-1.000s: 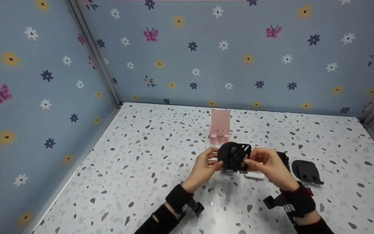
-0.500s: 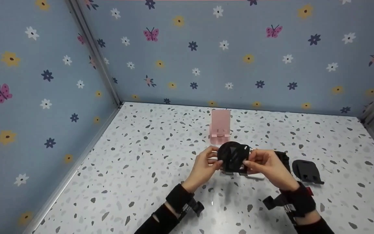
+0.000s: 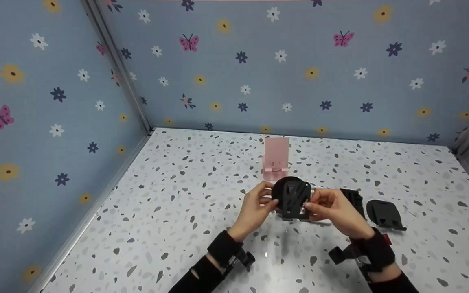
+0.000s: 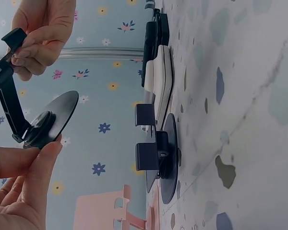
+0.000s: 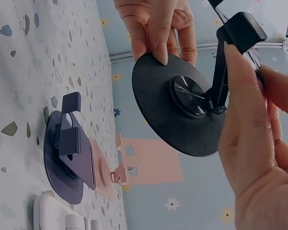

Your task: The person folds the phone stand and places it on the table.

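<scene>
Above the table, both hands hold a black phone stand (image 3: 293, 199) with a round disc base and a hinged arm. My left hand (image 3: 255, 207) pinches the rim of the disc base (image 5: 156, 105) between thumb and fingers. At the stand's other end, my right hand (image 3: 336, 207) grips the upper part near the support hooks (image 4: 14, 39). The arm (image 4: 12, 103) stands folded out at an angle from the disc in the left wrist view. Below the hands, a dark blue phone stand (image 5: 69, 148) sits on the table, mostly hidden in the head view.
A pink phone stand (image 3: 276, 156) stands behind the hands. To the right lie a black stand (image 3: 385, 215) and another black item (image 3: 353, 198), partly behind the right hand. A white item (image 4: 161, 84) lies beside the dark blue stand. Patterned walls (image 3: 279, 81) enclose the speckled table (image 3: 177, 211).
The black stand has tilted in the hands, so its slotted plate and round disc now face the head camera more squarely. The right hand has shifted slightly down; the left has barely moved.
</scene>
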The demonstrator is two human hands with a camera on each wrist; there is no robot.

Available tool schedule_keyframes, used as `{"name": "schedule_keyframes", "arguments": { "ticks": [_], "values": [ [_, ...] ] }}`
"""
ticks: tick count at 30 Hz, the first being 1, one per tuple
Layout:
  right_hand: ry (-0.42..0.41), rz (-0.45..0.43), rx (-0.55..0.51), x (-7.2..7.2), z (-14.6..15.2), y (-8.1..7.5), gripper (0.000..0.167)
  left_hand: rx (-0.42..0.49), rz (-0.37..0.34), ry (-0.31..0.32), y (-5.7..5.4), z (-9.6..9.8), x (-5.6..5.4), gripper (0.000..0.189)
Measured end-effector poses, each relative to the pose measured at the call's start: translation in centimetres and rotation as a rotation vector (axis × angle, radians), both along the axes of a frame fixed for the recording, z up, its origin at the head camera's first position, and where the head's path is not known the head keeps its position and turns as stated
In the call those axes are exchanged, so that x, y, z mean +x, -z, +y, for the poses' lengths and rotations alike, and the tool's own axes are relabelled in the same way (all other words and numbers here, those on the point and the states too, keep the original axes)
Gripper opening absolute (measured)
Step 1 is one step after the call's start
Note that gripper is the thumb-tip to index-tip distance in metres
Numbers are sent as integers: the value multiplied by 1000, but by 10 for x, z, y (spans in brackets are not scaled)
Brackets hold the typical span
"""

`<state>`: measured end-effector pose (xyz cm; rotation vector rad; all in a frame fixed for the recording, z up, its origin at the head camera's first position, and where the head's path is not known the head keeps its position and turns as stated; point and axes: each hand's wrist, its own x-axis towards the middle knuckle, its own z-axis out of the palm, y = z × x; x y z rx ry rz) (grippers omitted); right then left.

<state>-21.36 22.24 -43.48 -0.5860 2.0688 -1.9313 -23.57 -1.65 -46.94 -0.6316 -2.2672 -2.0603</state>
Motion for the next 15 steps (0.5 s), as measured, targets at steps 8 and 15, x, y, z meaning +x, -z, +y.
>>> {"name": "schedule_keyframes", "arguments": {
  "ticks": [8,15],
  "values": [
    [-9,-32,10,0,1,0,10,-9,60,-14,0,0,0,27],
    [-23,-71,15,-1,2,1,11,-16,74,-26,1,2,1,26]
  ]
}}
